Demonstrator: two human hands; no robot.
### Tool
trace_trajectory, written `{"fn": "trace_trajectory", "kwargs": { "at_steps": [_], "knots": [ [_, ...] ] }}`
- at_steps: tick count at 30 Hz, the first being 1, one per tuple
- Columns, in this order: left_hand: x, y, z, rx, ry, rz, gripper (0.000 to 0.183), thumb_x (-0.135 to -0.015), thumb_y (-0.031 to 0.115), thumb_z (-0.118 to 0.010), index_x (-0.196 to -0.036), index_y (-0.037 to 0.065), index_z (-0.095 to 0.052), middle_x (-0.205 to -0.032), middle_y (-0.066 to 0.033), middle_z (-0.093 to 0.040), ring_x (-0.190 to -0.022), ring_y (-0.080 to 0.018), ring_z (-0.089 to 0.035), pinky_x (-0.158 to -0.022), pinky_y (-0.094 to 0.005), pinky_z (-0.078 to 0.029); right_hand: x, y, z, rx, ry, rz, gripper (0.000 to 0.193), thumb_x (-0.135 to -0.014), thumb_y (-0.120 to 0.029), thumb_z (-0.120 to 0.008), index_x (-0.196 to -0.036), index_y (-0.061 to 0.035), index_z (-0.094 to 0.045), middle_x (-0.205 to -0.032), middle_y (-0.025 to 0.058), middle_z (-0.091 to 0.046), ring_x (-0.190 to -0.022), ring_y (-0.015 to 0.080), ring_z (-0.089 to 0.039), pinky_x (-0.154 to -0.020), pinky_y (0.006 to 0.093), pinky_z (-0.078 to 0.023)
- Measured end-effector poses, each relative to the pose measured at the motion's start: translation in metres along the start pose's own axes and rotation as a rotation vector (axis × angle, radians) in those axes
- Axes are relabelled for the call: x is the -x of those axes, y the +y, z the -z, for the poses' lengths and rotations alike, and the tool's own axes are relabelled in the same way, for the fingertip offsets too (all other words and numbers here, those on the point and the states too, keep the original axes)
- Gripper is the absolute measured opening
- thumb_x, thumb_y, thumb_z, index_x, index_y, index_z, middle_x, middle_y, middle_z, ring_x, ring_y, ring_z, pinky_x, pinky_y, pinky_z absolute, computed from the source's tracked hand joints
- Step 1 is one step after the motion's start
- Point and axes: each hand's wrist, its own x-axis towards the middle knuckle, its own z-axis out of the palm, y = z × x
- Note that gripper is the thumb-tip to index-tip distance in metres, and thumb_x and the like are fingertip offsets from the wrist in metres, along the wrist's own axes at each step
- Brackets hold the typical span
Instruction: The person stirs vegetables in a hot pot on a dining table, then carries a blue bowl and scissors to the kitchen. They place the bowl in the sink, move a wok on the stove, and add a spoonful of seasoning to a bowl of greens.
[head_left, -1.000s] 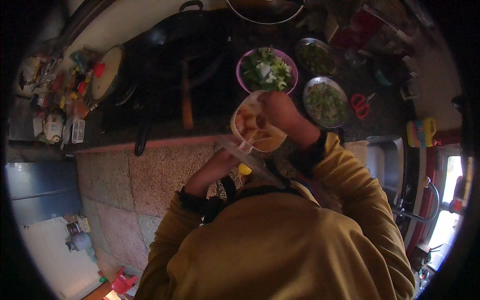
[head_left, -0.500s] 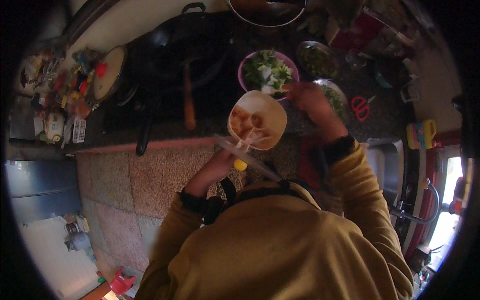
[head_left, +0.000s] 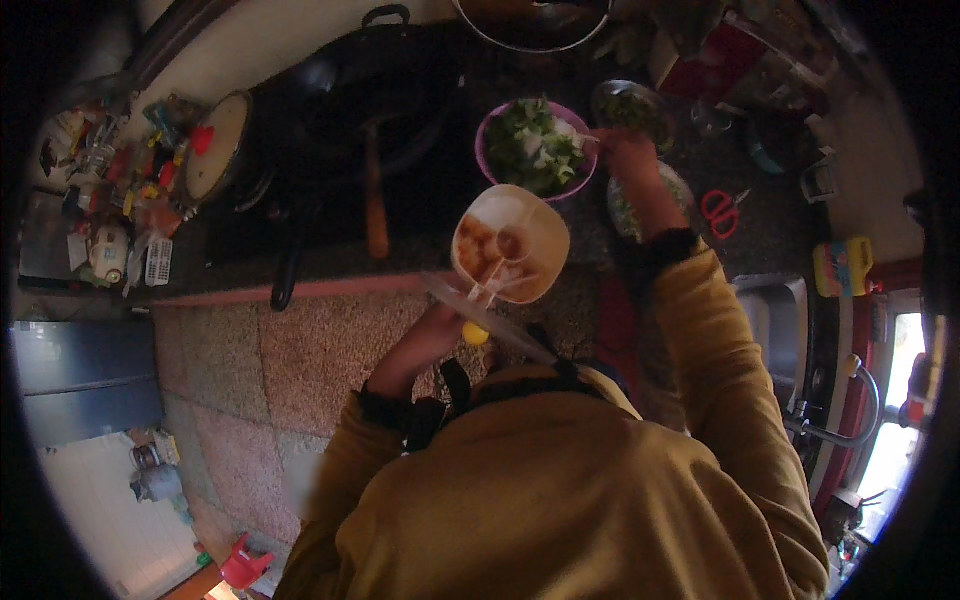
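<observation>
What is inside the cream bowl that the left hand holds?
The cream bowl holds orange-brown food pieces on its left side; the rest looks bare. What kind of food it is cannot be told. The left hand grips it from below, so the bowl's underside is hidden.
</observation>
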Motion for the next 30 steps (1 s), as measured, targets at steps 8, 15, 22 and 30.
{"fn": "trace_trajectory", "kwargs": {
  "at_steps": [8,15,22,30],
  "knots": [
    [0.001,0.004,0.002,0.027,0.002,0.043,0.034,-0.080,0.012,-0.061,-0.111,0.002,-0.052,-0.104,-0.0066,-0.058,-0.092,-0.0162,-0.056,-0.080,-0.0304,-0.046,0.012,-0.026,0.015,-0.584,0.044,-0.529,0.018,-0.074,-0.012,-0.055,-0.085,-0.0101,-0.068,-0.072,0.0065,-0.065,-0.071,0.0168,-0.060,-0.065,0.0261,-0.046],
    [0.003,0.009,0.001,-0.001,-0.025,0.030,0.036,-0.081,0.013,-0.059,-0.114,0.002,-0.050,-0.103,-0.0063,-0.058,-0.092,-0.0156,-0.055,-0.080,-0.0308,-0.046,-0.002,-0.011,0.004,0.182,0.201,0.223,0.033,-0.067,-0.008,-0.054,-0.097,-0.0169,-0.063,-0.083,0.0067,-0.063,-0.074,0.0241,-0.061,-0.064,0.0325,-0.048],
    [0.003,0.003,0.001,-0.102,-0.039,-0.068,0.030,-0.086,0.014,-0.050,-0.113,0.001,-0.045,-0.106,-0.0060,-0.052,-0.097,-0.0138,-0.049,-0.083,-0.0286,-0.041,-0.008,0.003,-0.004,-0.309,0.052,-0.171,0.026,-0.070,-0.012,-0.056,-0.095,-0.0134,-0.063,-0.089,0.0055,-0.063,-0.075,0.0204,-0.058,-0.064,0.0301,-0.046],
    [0.001,0.008,-0.002,0.024,-0.015,-0.057,0.026,-0.085,0.011,-0.050,-0.108,0.000,-0.047,-0.104,-0.0071,-0.052,-0.100,-0.0148,-0.048,-0.084,-0.0295,-0.040,-0.010,-0.010,-0.011,-0.274,0.131,-0.152,0.021,-0.078,-0.009,-0.052,-0.092,0.0031,-0.063,-0.071,0.0072,-0.062,-0.054,0.0113,-0.053,-0.049,0.0236,-0.041]
  ]
}}
